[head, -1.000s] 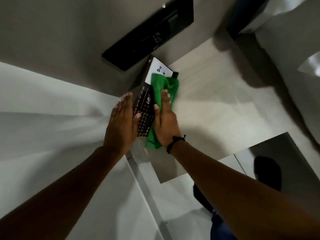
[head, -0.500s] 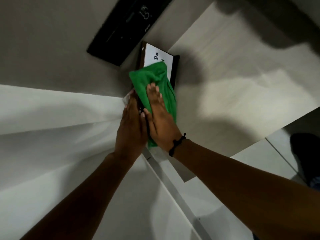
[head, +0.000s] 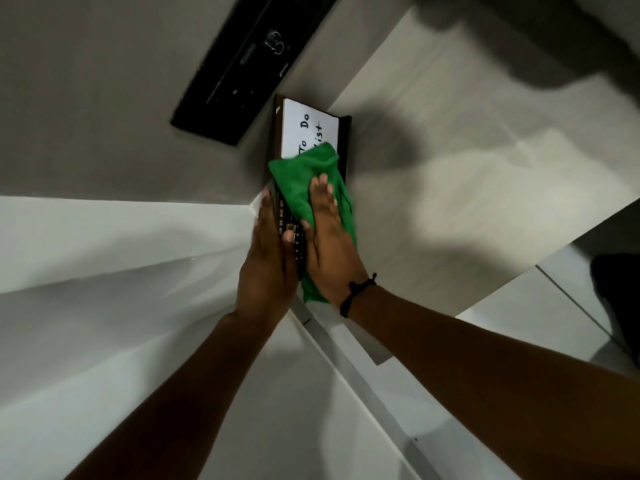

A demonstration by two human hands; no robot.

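One board point(head: 304, 128) is being touched by the left hand point(head: 268, 268) (flat). One green cloth point(head: 298, 178) is being pressed by the flat right hand point(head: 329, 244).

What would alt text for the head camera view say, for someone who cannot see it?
A right hand presses a green cloth flat against a dark-framed board lettered "To Do List", while the left hand lies flat along its left edge. A long black panel sits on the grey wall beyond.
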